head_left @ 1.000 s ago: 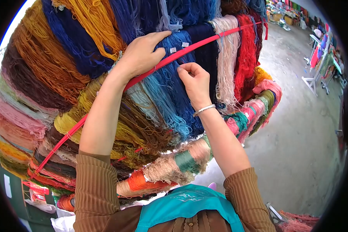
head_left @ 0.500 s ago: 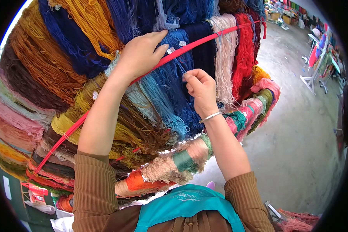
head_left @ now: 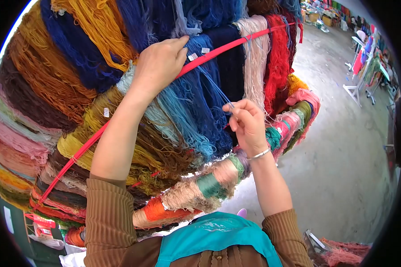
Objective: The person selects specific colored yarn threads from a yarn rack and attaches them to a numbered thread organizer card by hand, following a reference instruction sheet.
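Observation:
Hanks of coloured yarn hang in rows before me, with a red strap (head_left: pixel 227 46) stretched across them. My left hand (head_left: pixel 161 62) lies on the blue yarn beside the strap, fingers together and pointing up right; what it grips, if anything, is hidden. My right hand (head_left: pixel 246 119) pinches a few thin blue strands (head_left: pixel 216 89), pulled taut down and right from under the strap. Behind them hangs the blue hank (head_left: pixel 200 104). Two small white tags (head_left: pixel 205 50) sit near the strap. To the right are dark navy yarn (head_left: pixel 231 62), pale pink yarn (head_left: pixel 255 62) and red yarn (head_left: pixel 277 66).
Below the hanks runs a bar wrapped in yarn (head_left: pixel 211 185). Grey floor (head_left: pixel 338 155) extends at the right, with white metal racks (head_left: pixel 354 89) farther back. Pinkish yarn (head_left: pixel 343 254) lies at the lower right. A teal apron (head_left: pixel 216 231) covers my front.
My right hand has moved down and to the right, drawing out a longer stretch of the blue strands. My left hand has shifted only slightly left.

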Available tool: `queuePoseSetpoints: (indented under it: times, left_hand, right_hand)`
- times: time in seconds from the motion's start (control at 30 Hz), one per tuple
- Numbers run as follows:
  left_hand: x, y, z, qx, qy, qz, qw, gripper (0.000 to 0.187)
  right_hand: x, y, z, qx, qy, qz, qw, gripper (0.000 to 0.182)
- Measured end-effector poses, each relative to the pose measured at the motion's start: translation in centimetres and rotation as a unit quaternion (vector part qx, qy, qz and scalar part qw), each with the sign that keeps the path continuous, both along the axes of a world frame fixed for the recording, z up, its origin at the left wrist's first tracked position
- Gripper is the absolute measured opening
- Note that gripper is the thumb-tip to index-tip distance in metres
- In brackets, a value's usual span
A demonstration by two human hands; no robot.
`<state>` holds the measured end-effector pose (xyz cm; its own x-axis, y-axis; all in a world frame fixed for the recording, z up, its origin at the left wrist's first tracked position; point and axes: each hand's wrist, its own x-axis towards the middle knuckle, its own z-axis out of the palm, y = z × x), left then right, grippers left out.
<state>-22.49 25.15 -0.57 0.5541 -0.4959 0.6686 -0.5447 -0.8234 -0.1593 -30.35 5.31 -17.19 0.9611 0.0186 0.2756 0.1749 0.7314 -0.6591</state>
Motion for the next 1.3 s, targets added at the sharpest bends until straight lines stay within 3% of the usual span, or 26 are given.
queuePoseSetpoints:
  times: [0.17,0.27,0.33,0.47,0.53,0.63,0.73,0.9,0.97,1.03,1.1,1.13,1.17,1.23,1.3]
  left_hand:
    - [-0.4,-0.5,-0.2,-0.006,0.0,-0.002,1.0,0.032]
    - [-0.4,-0.4,-0.2,-0.01,0.0,0.004,1.0,0.032]
    - [-0.2,-0.4,-0.1,-0.009,-0.001,0.0,1.0,0.032]
    - [-0.4,-0.4,-0.1,-0.007,0.001,0.002,1.0,0.032]
    - [-0.4,-0.4,-0.1,-0.009,0.003,0.003,1.0,0.032]
    - [-0.5,-0.4,0.0,-0.012,0.003,0.01,1.0,0.032]
    - [-0.4,-0.5,0.0,-0.009,0.001,0.014,1.0,0.031]
    - [-0.1,-0.4,-0.2,-0.001,-0.005,0.009,1.0,0.031]
    - [0.0,-0.4,-0.2,0.002,-0.006,0.01,1.0,0.032]
    - [0.3,-0.2,-0.3,0.01,-0.014,0.013,1.0,0.033]
    - [0.7,0.0,-0.5,0.014,-0.03,0.001,0.999,0.033]
    - [0.7,-0.1,-0.4,0.019,-0.026,0.016,0.999,0.034]
    - [0.6,-0.1,-0.3,0.031,-0.016,0.028,0.999,0.036]
    - [1.2,0.0,0.2,0.015,0.058,0.046,0.997,0.041]
    - [2.5,0.7,0.8,0.034,0.08,-0.014,0.996,0.048]
  right_hand:
    - [-1.2,-1.6,-0.8,-0.021,0.013,-0.073,0.997,0.002]
    - [-2.1,-2.2,-0.9,-0.005,-0.004,-0.029,1.0,0.004]
    - [-3.5,-3.1,-1.0,0.046,0.002,0.068,0.997,0.002]
    - [-5.9,-4.0,-3.1,0.018,0.063,0.058,0.996,0.003]
    - [-8.1,-4.7,-4.8,-0.057,0.087,0.019,0.994,0.005]
    - [-11.8,-6.2,-8.8,-0.081,0.148,-0.028,0.985,0.002]
    - [-16.2,-9.9,-16.2,-0.096,0.243,-0.082,0.962,0.002]
    - [-27.2,-18.8,-29.3,-0.164,0.435,-0.252,0.849,0.008]
    - [-34.3,-24.7,-39.5,-0.248,0.459,-0.364,0.772,0.009]
    - [-42.1,-28.9,-43.5,-0.242,0.55,-0.482,0.638,0.011]
    - [-53.3,-35.6,-52.5,-0.084,0.665,-0.577,0.468,0.016]
    - [-56.8,-35.9,-50.9,-0.071,0.643,-0.612,0.454,0.021]
    - [-52.6,-31.6,-38.9,-0.091,0.631,-0.657,0.404,0.031]
    - [-54.5,-33.0,-39.4,-0.211,0.532,-0.659,0.488,0.045]
    - [-53.3,-32.4,-33.4,-0.442,0.52,-0.52,0.514,0.027]
